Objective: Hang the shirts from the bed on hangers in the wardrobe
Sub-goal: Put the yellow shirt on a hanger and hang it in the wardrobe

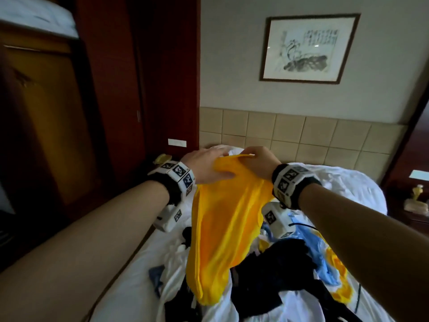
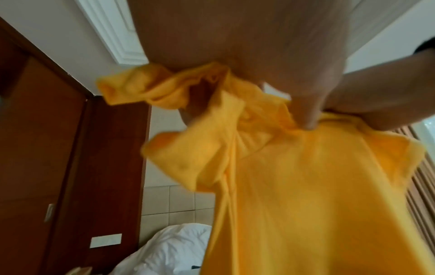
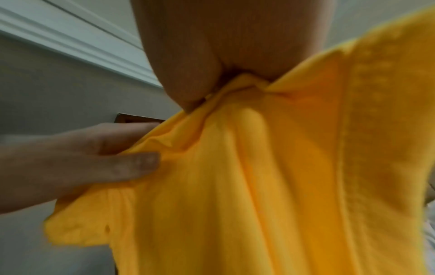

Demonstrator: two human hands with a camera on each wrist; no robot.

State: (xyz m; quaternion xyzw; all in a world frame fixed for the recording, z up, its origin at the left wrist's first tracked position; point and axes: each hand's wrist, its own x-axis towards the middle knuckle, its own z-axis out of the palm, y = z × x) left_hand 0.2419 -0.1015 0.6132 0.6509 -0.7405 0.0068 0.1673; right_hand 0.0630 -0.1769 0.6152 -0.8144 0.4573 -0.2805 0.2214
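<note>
Both hands (image 1: 229,162) on yellow shirt (image 1: 222,231) above bed (image 1: 130,296).

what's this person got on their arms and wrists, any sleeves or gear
No sleeves show: both forearms are bare. Each wrist carries a black strap ringed with white blocks printed with black square tag markers, on the left hand side and the right hand side alike. A white box, also tagged, hangs under each wrist; a thin black cable runs from the right one. No gloves, rings or watch are visible.
</note>
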